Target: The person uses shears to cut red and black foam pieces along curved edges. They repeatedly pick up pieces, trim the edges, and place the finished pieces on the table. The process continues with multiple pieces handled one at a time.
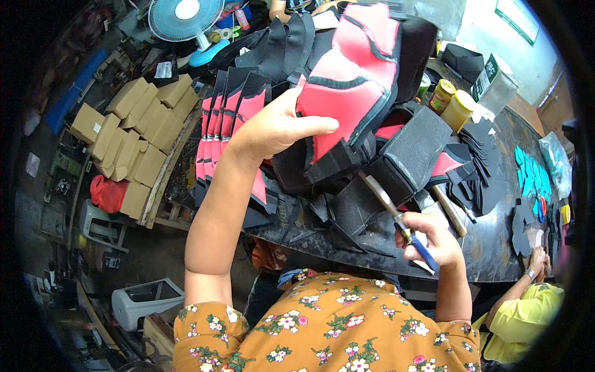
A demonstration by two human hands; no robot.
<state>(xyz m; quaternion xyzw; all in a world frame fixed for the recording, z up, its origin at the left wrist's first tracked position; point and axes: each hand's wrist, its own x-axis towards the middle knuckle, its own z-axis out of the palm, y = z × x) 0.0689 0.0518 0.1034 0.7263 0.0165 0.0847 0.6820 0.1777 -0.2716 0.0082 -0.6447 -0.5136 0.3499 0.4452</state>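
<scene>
My left hand (276, 127) grips a padded pink-and-black piece (350, 96) by its left side, thumb across the pink face. It is held up over the near part of the work table, tilted, with black edging and seams across it. In my right hand (440, 239), fingers closed, are scissors (383, 195) with long metal blades and a blue handle. The blades point up and left, their tips close to the black lower end of the piece. Directly beneath lie black padded pieces (409, 146) in a heap. More pink-and-black pieces (232, 111) stand stacked left of my left forearm.
Brown cardboard boxes (127, 133) are piled at left, below a blue fan (186, 12). A wooden handle (449, 211) and yellow jars (457, 111) are on the black table (496, 248). Teal pieces (532, 177) lie at right, near a co-worker in a yellow sleeve (527, 316).
</scene>
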